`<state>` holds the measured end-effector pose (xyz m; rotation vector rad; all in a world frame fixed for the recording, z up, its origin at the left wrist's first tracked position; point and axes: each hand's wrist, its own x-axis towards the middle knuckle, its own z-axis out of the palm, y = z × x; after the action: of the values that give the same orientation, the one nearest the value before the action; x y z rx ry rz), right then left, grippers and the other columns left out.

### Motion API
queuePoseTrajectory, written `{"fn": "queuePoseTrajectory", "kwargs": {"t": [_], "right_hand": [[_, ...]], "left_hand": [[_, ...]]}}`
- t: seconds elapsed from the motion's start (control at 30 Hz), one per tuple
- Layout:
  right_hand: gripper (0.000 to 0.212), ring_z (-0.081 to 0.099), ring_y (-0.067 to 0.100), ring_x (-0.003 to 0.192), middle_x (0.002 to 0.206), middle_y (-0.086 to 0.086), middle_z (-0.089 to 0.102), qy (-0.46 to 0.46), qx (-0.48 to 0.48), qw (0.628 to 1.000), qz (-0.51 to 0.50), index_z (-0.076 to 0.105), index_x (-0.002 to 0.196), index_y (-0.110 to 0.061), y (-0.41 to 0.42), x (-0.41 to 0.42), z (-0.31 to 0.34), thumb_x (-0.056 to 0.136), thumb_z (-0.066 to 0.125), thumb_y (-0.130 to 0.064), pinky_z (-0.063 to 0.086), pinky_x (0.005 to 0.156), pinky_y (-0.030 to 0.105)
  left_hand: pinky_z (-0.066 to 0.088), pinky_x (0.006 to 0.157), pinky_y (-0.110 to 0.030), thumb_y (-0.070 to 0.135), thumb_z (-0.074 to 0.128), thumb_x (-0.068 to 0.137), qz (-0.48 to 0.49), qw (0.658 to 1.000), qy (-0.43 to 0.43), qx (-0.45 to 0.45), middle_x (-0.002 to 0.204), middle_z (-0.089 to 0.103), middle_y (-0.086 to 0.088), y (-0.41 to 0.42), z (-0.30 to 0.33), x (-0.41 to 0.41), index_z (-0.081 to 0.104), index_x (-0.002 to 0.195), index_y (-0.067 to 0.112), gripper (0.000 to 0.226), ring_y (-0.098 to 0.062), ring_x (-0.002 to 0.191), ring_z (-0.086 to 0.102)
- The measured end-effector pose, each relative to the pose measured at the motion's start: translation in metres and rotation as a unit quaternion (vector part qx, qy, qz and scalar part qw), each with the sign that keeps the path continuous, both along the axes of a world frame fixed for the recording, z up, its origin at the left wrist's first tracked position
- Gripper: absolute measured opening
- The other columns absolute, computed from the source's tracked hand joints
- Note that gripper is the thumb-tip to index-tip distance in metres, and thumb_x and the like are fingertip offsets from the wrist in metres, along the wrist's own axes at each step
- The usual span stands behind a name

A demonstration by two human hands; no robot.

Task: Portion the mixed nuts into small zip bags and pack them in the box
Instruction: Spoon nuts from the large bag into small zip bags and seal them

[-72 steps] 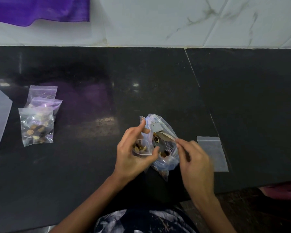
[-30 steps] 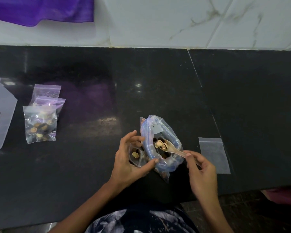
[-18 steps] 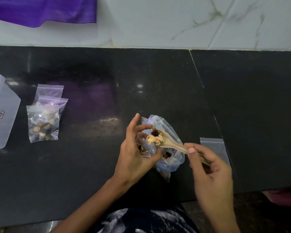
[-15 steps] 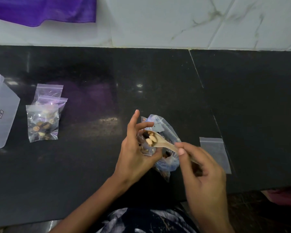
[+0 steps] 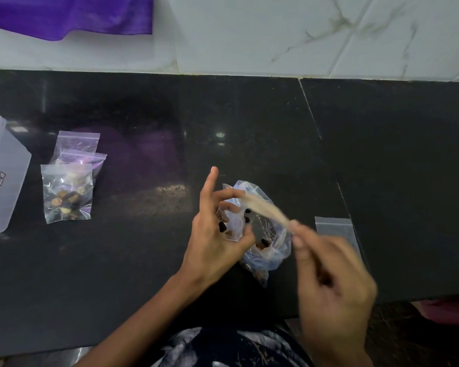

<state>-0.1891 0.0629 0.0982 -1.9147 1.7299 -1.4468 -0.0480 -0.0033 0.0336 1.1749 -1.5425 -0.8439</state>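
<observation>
Left hand (image 5: 212, 234) pinches small zip bag (image 5: 231, 223) open; right hand (image 5: 329, 276) holds blurred wooden spoon (image 5: 265, 207). Risk: narrow mouth, nuts spill onto worktop (image 5: 143, 260).

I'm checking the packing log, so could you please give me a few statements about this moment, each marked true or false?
1. The right hand holds a wooden spoon. True.
2. The left hand holds a small zip bag. True.
3. The filled bags are packed inside the box. False: they lie on the counter beside it.
4. The empty zip bag lies left of the hands. False: it lies to their right.
</observation>
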Motion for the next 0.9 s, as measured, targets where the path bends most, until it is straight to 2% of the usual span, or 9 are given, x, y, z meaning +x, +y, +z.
{"fn": "queuePoseTrajectory", "kwargs": {"t": [0.13, 0.2, 0.27, 0.33, 0.4, 0.6, 0.7, 0.83, 0.9], "right_hand": [[0.017, 0.057, -0.001, 0.081, 0.089, -0.017, 0.061, -0.089, 0.097, 0.986, -0.098, 0.066, 0.105, -0.024, -0.015, -0.022, -0.010, 0.090, 0.058, -0.023, 0.043, 0.065, 0.005], [0.018, 0.057, -0.003, 0.086, 0.091, -0.018, 0.062, -0.067, 0.164, 0.978, -0.106, 0.067, 0.105, -0.026, -0.019, -0.029, -0.023, 0.091, 0.057, -0.022, 0.044, 0.067, 0.005], [0.019, 0.057, -0.002, 0.081, 0.085, -0.016, 0.061, -0.005, 0.200, 0.975, -0.097, 0.070, 0.106, -0.023, -0.020, -0.029, -0.033, 0.091, 0.057, -0.022, 0.046, 0.060, 0.011], [0.021, 0.056, 0.002, 0.068, 0.077, -0.016, 0.057, 0.058, 0.211, 0.972, -0.079, 0.070, 0.107, -0.021, -0.021, -0.023, -0.041, 0.091, 0.057, -0.022, 0.046, 0.052, 0.017], [0.022, 0.054, 0.002, 0.067, 0.072, -0.018, 0.051, 0.093, 0.214, 0.970, -0.064, 0.070, 0.108, -0.020, -0.022, -0.016, -0.047, 0.091, 0.057, -0.022, 0.043, 0.049, 0.015], [0.021, 0.054, 0.001, 0.070, 0.072, -0.020, 0.048, 0.083, 0.222, 0.970, -0.060, 0.069, 0.109, -0.020, -0.026, -0.013, -0.054, 0.092, 0.056, -0.022, 0.041, 0.051, 0.013], [0.021, 0.054, 0.002, 0.068, 0.073, -0.019, 0.051, 0.076, 0.226, 0.969, -0.066, 0.069, 0.109, -0.019, -0.025, -0.015, -0.056, 0.092, 0.057, -0.021, 0.041, 0.051, 0.013], [0.020, 0.054, 0.000, 0.066, 0.075, -0.017, 0.054, 0.068, 0.225, 0.969, -0.073, 0.070, 0.108, -0.019, -0.025, -0.016, -0.057, 0.092, 0.058, -0.021, 0.040, 0.053, 0.010], [0.020, 0.053, 0.000, 0.063, 0.075, -0.016, 0.054, 0.083, 0.227, 0.967, -0.076, 0.069, 0.108, -0.021, -0.025, -0.014, -0.056, 0.092, 0.057, -0.023, 0.040, 0.051, 0.011]], "left_hand": [[0.048, 0.074, -0.011, -0.002, 0.076, 0.066, 0.007, 1.000, 0.008, -0.003, 0.113, 0.056, 0.018, 0.000, -0.003, 0.001, 0.012, 0.145, 0.032, 0.108, -0.004, 0.091, 0.061], [0.049, 0.077, -0.014, -0.001, 0.075, 0.065, 0.007, 1.000, 0.014, -0.005, 0.112, 0.057, 0.017, -0.001, -0.003, 0.001, 0.014, 0.145, 0.032, 0.105, -0.005, 0.090, 0.061], [0.049, 0.078, -0.015, 0.000, 0.074, 0.065, 0.009, 1.000, 0.020, -0.006, 0.109, 0.057, 0.017, -0.001, -0.002, 0.000, 0.015, 0.145, 0.031, 0.104, -0.005, 0.088, 0.061], [0.050, 0.077, -0.016, -0.002, 0.074, 0.065, 0.007, 1.000, 0.027, -0.008, 0.105, 0.056, 0.021, 0.000, -0.003, -0.001, 0.016, 0.145, 0.031, 0.104, -0.006, 0.087, 0.060], [0.050, 0.077, -0.017, -0.004, 0.073, 0.065, 0.007, 0.999, 0.037, -0.013, 0.103, 0.055, 0.022, 0.001, -0.002, -0.001, 0.019, 0.144, 0.032, 0.103, -0.007, 0.086, 0.060], [0.050, 0.092, -0.030, -0.010, 0.069, 0.068, 0.005, 0.996, 0.088, -0.021, 0.098, 0.056, 0.020, 0.000, 0.003, -0.002, 0.023, 0.143, 0.029, 0.096, -0.013, 0.095, 0.062], [0.049, 0.094, -0.030, -0.012, 0.068, 0.068, 0.009, 0.994, 0.105, -0.015, 0.101, 0.058, 0.019, 0.000, 0.002, -0.002, 0.026, 0.142, 0.029, 0.094, -0.015, 0.104, 0.062], [0.049, 0.097, -0.037, -0.006, 0.069, 0.072, 0.006, 0.994, 0.107, -0.034, 0.110, 0.058, 0.020, 0.002, 0.002, -0.002, 0.029, 0.142, 0.024, 0.085, -0.018, 0.113, 0.060], [0.049, 0.098, -0.037, 0.000, 0.066, 0.075, 0.012, 0.994, 0.105, -0.041, 0.112, 0.057, 0.023, 0.002, 0.001, -0.002, 0.033, 0.141, 0.030, 0.079, -0.017, 0.114, 0.060]]}}
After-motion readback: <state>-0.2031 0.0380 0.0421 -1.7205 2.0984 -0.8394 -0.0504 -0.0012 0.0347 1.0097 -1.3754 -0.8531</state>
